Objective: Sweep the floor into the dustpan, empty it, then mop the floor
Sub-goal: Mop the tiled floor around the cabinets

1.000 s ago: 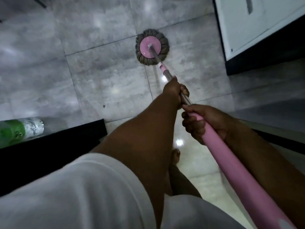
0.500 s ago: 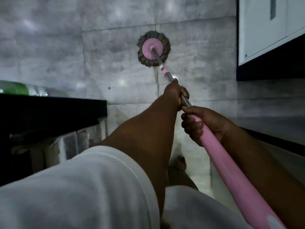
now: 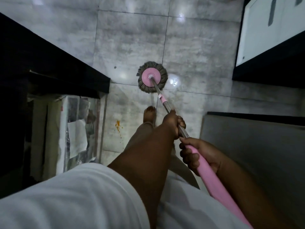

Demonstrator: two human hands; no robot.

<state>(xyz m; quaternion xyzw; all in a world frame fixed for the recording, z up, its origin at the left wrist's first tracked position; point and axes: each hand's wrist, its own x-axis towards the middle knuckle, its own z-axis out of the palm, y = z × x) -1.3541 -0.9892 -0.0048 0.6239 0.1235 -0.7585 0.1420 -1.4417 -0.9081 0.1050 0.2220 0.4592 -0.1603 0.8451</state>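
A round mop head (image 3: pixel 151 77), grey strands around a pink disc, lies flat on the grey tiled floor (image 3: pixel 198 52). Its metal shaft runs down and right into a thick pink handle (image 3: pixel 212 177). My left hand (image 3: pixel 174 123) is closed around the metal shaft, further down the pole toward the mop head. My right hand (image 3: pixel 198 154) grips the top of the pink handle just behind it. A bare foot (image 3: pixel 149 114) stands just behind the mop head. No dustpan or broom is in view.
A black counter edge (image 3: pixel 66 63) runs along the left, with papers and boxes (image 3: pixel 77 129) under it. An orange stain (image 3: pixel 118 124) marks the floor near the foot. A white cabinet (image 3: pixel 270 30) on a dark base stands upper right; a grey panel (image 3: pixel 255 146) is at right.
The mop head has been drawn back toward me, close to my foot. My view has tilted down, showing the shelf under the counter and the orange stain. Both hands keep their grip.
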